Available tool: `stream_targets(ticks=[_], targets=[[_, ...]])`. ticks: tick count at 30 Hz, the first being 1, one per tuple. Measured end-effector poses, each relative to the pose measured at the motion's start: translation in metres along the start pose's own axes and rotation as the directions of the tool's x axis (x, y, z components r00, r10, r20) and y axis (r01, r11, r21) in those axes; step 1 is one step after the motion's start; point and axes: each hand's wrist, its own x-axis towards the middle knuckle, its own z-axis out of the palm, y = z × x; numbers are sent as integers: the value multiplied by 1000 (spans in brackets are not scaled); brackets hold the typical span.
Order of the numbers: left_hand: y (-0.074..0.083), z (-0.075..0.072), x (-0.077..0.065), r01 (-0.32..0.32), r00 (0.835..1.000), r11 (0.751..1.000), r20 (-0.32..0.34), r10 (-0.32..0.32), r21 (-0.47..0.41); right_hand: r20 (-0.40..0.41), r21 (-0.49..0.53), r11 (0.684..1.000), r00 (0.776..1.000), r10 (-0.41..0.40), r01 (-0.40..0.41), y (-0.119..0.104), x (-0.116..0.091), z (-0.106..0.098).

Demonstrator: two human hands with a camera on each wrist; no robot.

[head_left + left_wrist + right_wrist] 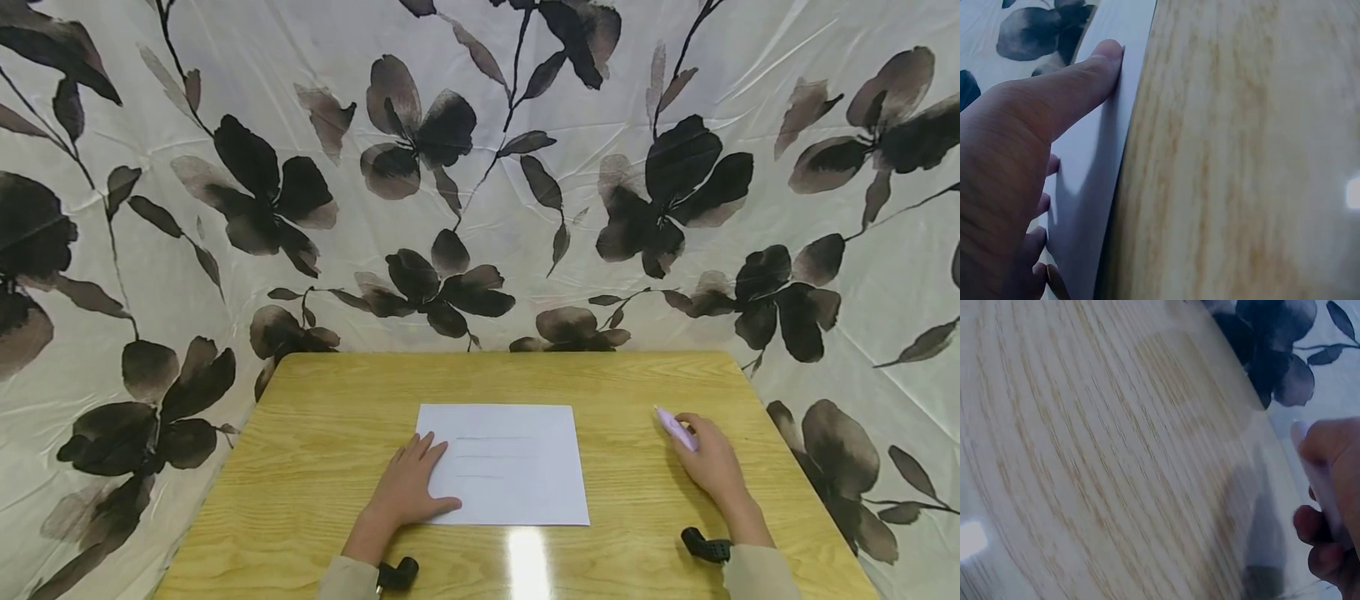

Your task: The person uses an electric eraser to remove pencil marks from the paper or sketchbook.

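A white sheet of paper [517, 492] with several thin, faint horizontal lines lies on the wooden table. My left hand [408, 479] rests spread over its left edge, fingers pointing up the sheet and thumb reaching right near the bottom edge. In the left wrist view the thumb [1085, 84] lies along the paper [1094, 162]. To the right of the sheet, my right hand [708, 458] holds a chunky light purple pen-shaped tool [677, 430], its thin tip pointing up and left. The right wrist view shows the tool's pale body [1322, 487] gripped between thumb and curled fingers.
The yellow wood-grain table [337, 400] has rounded far corners, and light glares on its near part. Behind and beside it hangs a white cloth [540, 225] with dark flowers. Black wrist cameras stick out at the left cuff [348, 579] and the right cuff [761, 573].
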Motion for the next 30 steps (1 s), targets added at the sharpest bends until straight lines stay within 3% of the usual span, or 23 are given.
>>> stream_targets(ticks=[12, 20, 26, 30], targets=[[1, -2, 0, 9, 1000, 999, 12, -8, -37, 152, 17, 998, 987, 57, -60, -35, 7, 1], [-1, 5, -1, 10, 1000, 999, 19, -10, -48, 174, 87, 996, 985, 6, -21, -44, 5, 6], [-2, 4, 0, 5, 1000, 998, 1, -5, -55, 265, 213, 970, 962, 61, -120, -50, 8, 7], [-3, 4, -2, 15, 1000, 999, 3, -14, -46, 306, 193, 971, 949, 73, -137, -55, 10, 8]])
